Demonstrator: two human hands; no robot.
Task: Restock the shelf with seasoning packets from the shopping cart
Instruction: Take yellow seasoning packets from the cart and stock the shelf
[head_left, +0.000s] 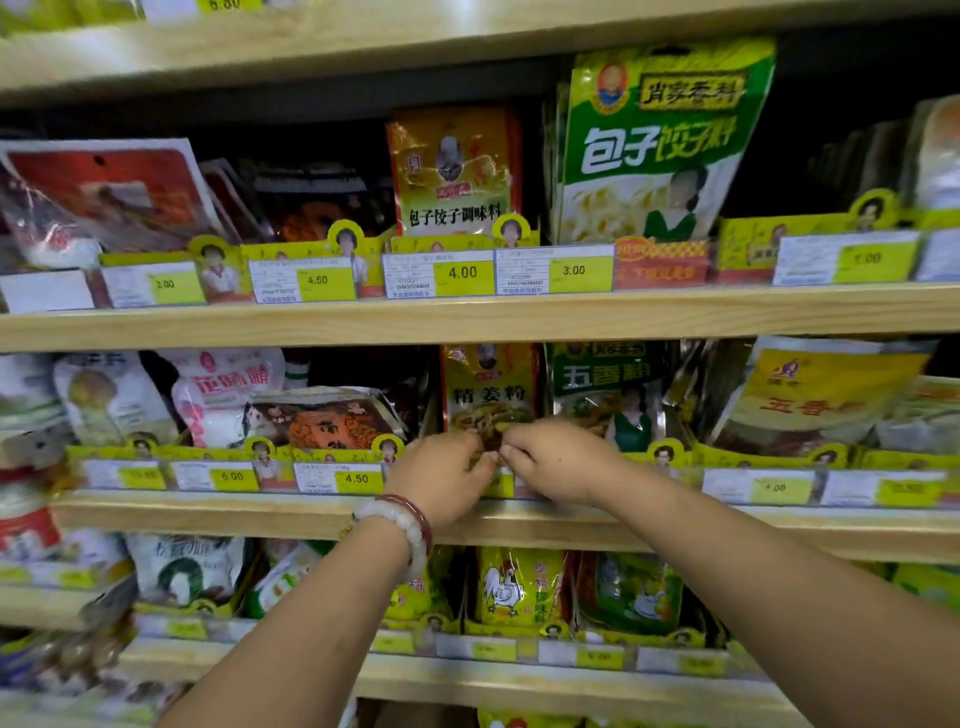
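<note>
Now both my hands are at the front edge of the middle wooden shelf (291, 512), working at the foot of the upright yellow-and-red ginger powder packet (488, 387) that stands in its slot behind the yellow card price rail (332, 462). My left hand (441, 475), with the white and red bead bracelets (402, 525) on its wrist, has its fingers curled in toward the packet's lower edge, and my right hand (558, 460) meets it from the other side, fingertips bent and pinching at the same spot. Something small and dark sits between my fingertips; I judge it to be the bottom of a packet, though I cannot tell whether it is the front one or another behind the rail. The green five-spice packet (605, 387) stands just beside on the right, and a flat brown-and-orange pouch (332, 418) lies to the left.

As I read it, I am in the placing step: seating a packet into its row. The shopping cart is out of view. Next I should push the packet down until its base sits behind the rail and it stands straight, taking care not to tip the green neighbour, then let go and go back to the cart for more.
</note>
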